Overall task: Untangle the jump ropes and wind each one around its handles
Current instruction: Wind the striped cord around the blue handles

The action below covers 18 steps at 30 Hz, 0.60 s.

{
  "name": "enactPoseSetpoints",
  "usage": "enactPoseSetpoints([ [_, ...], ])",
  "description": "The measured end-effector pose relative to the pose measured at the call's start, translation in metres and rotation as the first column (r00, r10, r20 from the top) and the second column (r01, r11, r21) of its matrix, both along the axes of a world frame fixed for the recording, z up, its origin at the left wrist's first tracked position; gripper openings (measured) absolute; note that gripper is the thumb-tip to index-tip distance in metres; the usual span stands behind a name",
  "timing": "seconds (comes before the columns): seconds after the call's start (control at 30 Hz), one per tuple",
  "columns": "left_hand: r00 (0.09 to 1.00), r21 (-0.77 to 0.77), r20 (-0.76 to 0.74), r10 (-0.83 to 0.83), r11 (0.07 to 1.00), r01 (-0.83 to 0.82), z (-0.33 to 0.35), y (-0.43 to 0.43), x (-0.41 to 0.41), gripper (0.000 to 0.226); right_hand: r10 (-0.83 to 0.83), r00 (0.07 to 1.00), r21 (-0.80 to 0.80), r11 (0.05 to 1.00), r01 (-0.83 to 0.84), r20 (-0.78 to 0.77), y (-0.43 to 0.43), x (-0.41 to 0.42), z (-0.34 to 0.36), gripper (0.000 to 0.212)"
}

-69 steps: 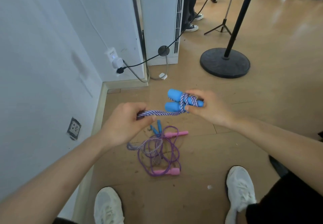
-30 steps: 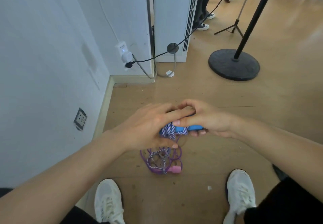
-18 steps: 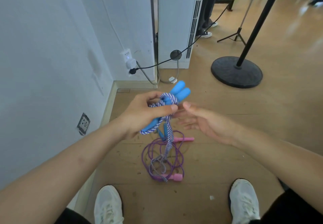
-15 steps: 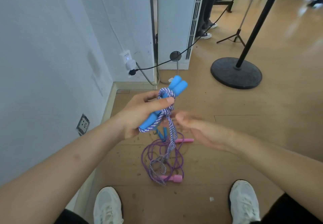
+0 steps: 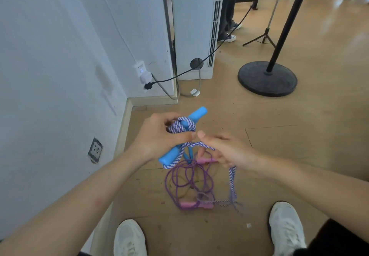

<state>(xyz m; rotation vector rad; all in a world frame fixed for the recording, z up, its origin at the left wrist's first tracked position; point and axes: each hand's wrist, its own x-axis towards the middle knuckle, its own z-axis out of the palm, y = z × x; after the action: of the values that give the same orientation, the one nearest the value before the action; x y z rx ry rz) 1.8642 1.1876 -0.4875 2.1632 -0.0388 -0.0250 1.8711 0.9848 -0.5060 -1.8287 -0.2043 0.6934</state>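
My left hand [image 5: 157, 136] grips the two blue handles [image 5: 196, 116] of a jump rope, held together and tilted. Its purple-and-white braided rope [image 5: 181, 126] is wound round them in a few turns. My right hand [image 5: 223, 150] holds the free length of that braided rope [image 5: 231, 178], which runs over my fingers and hangs down to the floor. Below on the floor lies a purple jump rope [image 5: 187, 179] in loose loops with pink handles [image 5: 187, 204]. Part of a second blue-handled rope [image 5: 189, 154] shows behind my hands.
A white wall [image 5: 50, 76] with sockets stands at my left. A white appliance [image 5: 191, 26] with black cables stands ahead, and a black round stand base [image 5: 267, 79] at the right. A person's legs [image 5: 229, 16] are further back. My white shoes [image 5: 285, 229] flank the ropes.
The wound handles passed from my right hand to my left. My right hand then took the hanging braided rope and pulled it out to the right, dragging its end across the floor.
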Motion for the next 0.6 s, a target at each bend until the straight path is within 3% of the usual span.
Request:
enactPoseSetpoints([
  [0.07,0.991,0.065,0.02,-0.129,0.99,0.127,0.001,-0.003,-0.004,0.039,-0.047,0.997,0.038,0.998,0.049,-0.053,-0.002,0.002,0.005,0.062],
  [0.17,0.967,0.124,-0.058,-0.25,0.959,0.255,0.002,-0.006,-0.013,0.061,-0.104,0.99,0.061,0.992,0.11,-0.093,-0.003,0.002,0.01,0.049],
  [0.23,0.953,0.187,-0.112,-0.281,0.936,0.298,0.001,-0.008,-0.018,0.094,-0.111,0.989,0.044,0.992,0.115,-0.095,-0.004,0.001,0.014,0.047],
  [0.33,0.961,0.453,-0.138,-0.24,0.848,0.277,-0.001,-0.014,-0.022,0.142,-0.105,0.992,0.004,0.994,0.105,-0.073,-0.003,0.0,0.016,0.053],
  [0.4,0.973,0.545,-0.072,-0.219,0.808,0.222,-0.001,-0.016,-0.022,0.142,-0.09,0.995,-0.024,0.996,0.088,-0.054,-0.002,-0.001,0.017,0.055],
  [0.5,0.968,0.584,0.051,-0.247,0.793,0.171,0.002,-0.015,-0.022,0.122,-0.019,1.0,-0.04,0.999,0.019,-0.016,-0.004,-0.002,0.02,0.056],
  [0.6,0.973,0.621,0.044,-0.227,0.769,0.151,0.0,-0.006,-0.018,0.107,0.094,0.992,-0.119,0.989,-0.083,0.084,-0.007,-0.006,0.022,0.047],
])
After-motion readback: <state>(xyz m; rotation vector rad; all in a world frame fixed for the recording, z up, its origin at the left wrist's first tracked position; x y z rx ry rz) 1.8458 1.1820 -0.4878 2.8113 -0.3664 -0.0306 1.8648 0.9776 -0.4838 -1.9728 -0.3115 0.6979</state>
